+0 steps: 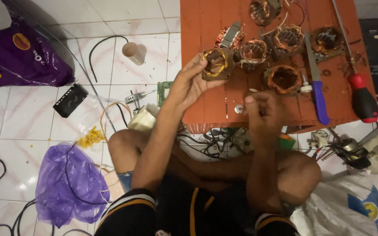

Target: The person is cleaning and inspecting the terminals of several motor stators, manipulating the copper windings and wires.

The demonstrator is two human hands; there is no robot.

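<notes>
Fingers of the left hand pinch a stiff, weighty stator core by its rim near the table's left edge, sparing fragile copper windings.

Orange-brown table, copper-wound stators — red-handled screwdriver, blue-handled tool — purple bag, white tiled floor.

Your left hand holds a stator; 5 more stators lie right, screwdrivers beyond them
</notes>
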